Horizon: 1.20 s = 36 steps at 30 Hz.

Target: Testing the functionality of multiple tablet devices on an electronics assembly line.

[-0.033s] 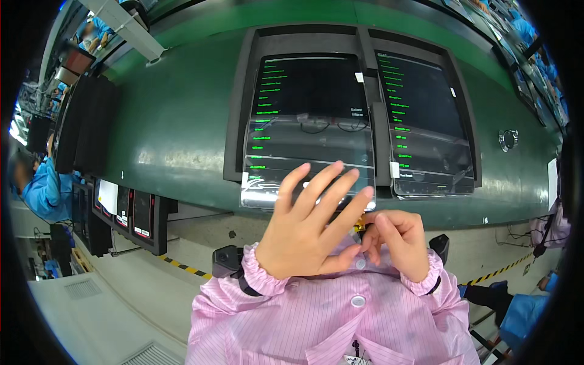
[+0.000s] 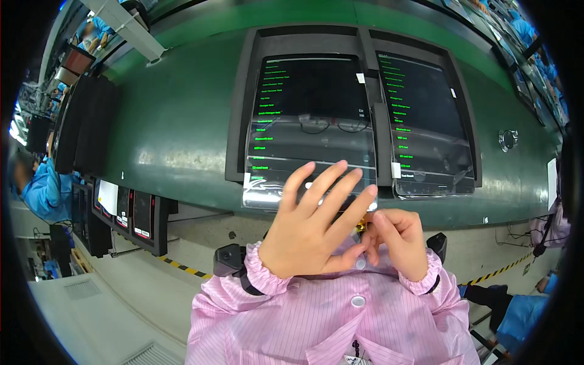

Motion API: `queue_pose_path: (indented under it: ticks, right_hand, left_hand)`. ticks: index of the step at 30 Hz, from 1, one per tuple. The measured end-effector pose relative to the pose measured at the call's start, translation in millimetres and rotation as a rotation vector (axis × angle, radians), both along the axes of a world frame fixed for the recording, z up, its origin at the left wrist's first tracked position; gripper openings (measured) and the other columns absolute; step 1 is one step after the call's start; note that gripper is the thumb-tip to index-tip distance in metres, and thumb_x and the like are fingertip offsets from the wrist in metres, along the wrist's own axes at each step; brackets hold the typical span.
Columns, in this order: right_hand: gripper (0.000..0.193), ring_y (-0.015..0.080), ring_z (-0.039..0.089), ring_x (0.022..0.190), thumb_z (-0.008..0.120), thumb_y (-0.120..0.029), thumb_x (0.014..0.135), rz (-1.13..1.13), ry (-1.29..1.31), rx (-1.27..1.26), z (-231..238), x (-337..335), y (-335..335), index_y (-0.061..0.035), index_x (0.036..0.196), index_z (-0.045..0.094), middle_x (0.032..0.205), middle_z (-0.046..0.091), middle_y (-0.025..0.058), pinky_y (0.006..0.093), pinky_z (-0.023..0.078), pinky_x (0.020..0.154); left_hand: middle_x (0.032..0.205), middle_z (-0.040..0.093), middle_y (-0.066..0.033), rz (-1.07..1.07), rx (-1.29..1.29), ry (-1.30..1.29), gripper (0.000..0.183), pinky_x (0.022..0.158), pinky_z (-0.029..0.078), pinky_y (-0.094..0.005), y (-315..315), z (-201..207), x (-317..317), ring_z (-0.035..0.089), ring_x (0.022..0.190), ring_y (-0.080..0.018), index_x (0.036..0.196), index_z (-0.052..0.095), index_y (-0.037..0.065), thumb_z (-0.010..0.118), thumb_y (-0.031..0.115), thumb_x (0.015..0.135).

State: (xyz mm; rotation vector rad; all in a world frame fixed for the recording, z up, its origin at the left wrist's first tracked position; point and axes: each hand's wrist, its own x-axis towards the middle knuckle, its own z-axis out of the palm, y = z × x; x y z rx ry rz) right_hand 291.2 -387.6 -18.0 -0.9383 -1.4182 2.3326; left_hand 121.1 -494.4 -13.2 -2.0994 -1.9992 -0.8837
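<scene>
A large tablet [image 2: 313, 100] lies in the left bay of a dark tray [image 2: 238, 131], its black screen listing lines of green text. My left hand [image 2: 313, 228] hovers over or rests on its lower part, fingers spread and nothing in them. I cannot tell whether the fingertips touch the glass. At the tablet's lower right corner, my right hand [image 2: 401, 240] is closed, thumb and fingers together around a small gold-coloured piece [image 2: 362, 226], mostly hidden. In the tray's right bay, a second tablet [image 2: 429, 128] shows a similar list. Clear film edges show on both tablets.
The tray sits on a green worktable [image 2: 176, 121]. A clear tape roll [image 2: 508, 140] lies at the right. Below the left edge, a rack [image 2: 159, 225] holds several boxed devices. A grey post [image 2: 131, 30] rises at the back left. People in blue [image 2: 45, 191] work nearby.
My left hand has shifted very slightly to the right. The small white text at the left tablet's right side has become shorter. My right hand stays in place.
</scene>
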Motion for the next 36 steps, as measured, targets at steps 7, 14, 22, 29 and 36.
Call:
queue_pose_path:
  ticks: [7,14,22,29,36]
  right_hand:
    - [0.026,0.0116,0.056,0.045,0.052,-0.013,0.102,-0.033,0.012,-0.047,-10,-3,-11,0.0057,0.090,0.066,0.066,0.066,0.0109,0.0232,0.044,0.041]
    - [0.012,0.0086,0.060,0.052,0.058,0.003,0.089,-0.182,-0.033,0.321,7,47,-2,0.0009,0.083,0.068,0.073,0.069,0.0085,0.0219,0.046,0.044]
    - [0.029,0.0072,0.040,0.050,0.062,-0.017,0.097,-0.451,-0.822,1.325,9,133,165,0.0029,0.076,0.062,0.055,0.048,0.0019,0.0272,0.030,0.046]
    - [0.023,0.0317,0.058,0.097,0.060,-0.015,0.094,-0.068,-0.193,1.645,44,0,227,-0.0012,0.112,0.059,0.102,0.066,0.0148,0.0389,0.047,0.086]
    - [0.027,0.0289,0.058,0.096,0.055,-0.007,0.089,0.194,-0.186,1.630,34,-42,242,-0.0027,0.116,0.057,0.092,0.072,0.0061,0.0409,0.048,0.086]
  left_hand:
    - [0.132,0.055,-0.0152,0.005,-0.077,-0.034,0.071,0.112,0.016,-0.0615,14,-2,0,0.047,0.130,-0.0345,0.134,0.052,-0.001,0.052,0.048,0.083]
    - [0.134,0.050,-0.0226,0.096,-0.138,0.030,0.075,0.114,0.014,-0.0652,25,16,-8,0.041,0.133,-0.0397,0.137,0.047,-0.002,0.060,0.043,0.078]
    - [0.138,0.052,-0.0183,0.160,-0.094,0.167,0.044,0.115,0.025,-0.0498,71,39,-142,0.037,0.138,-0.0393,0.136,0.046,0.001,0.050,0.020,0.096]
    - [0.118,0.065,-0.0122,0.019,-0.391,0.043,0.042,0.117,0.021,-0.0493,78,50,-123,0.056,0.116,-0.0293,0.139,0.049,0.006,0.039,0.020,0.101]
    - [0.111,0.067,-0.0103,0.118,-0.183,0.000,0.034,0.110,0.031,-0.0427,84,55,-147,0.058,0.110,-0.0281,0.128,0.058,0.003,0.041,0.012,0.099]
